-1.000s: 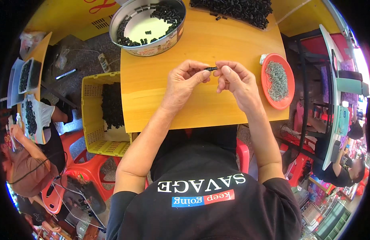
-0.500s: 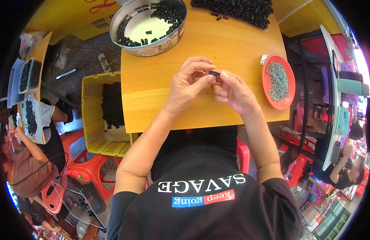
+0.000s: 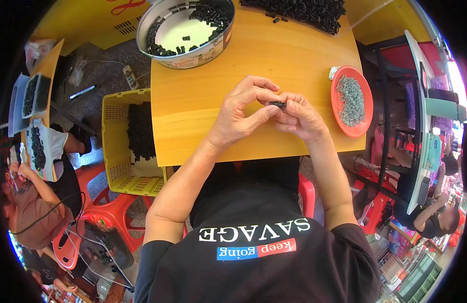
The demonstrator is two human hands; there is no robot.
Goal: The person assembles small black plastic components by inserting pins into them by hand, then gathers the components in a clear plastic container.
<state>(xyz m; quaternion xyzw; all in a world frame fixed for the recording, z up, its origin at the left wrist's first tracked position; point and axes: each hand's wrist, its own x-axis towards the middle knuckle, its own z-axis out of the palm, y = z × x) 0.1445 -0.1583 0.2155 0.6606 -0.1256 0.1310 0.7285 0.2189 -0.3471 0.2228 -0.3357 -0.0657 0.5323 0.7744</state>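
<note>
Above the wooden table (image 3: 203, 108), my two hands meet at one small black plastic part (image 3: 278, 104). My left hand (image 3: 243, 108) pinches its left end between thumb and fingers. My right hand (image 3: 303, 116) closes on the other end, fingers curled under. Part of the piece is hidden by the fingertips. To the right lies an orange-red oval plate (image 3: 365, 120) heaped with small silvery metal pieces (image 3: 351, 101). A round tin (image 3: 193, 61) at the far left holds many black parts (image 3: 212, 17) around its pale bottom.
A clear tray (image 3: 314, 26) at the far edge is full of black pieces, with a few loose beside it. Left of the table stands a yellow crate (image 3: 114, 146) with more black parts. Red plastic stools (image 3: 112, 212) and another person (image 3: 41, 202) are at left.
Both hands have shifted slightly to the right and nearer with the black part. The left fingers have changed their hold and reach farther over the right fingertips.
</note>
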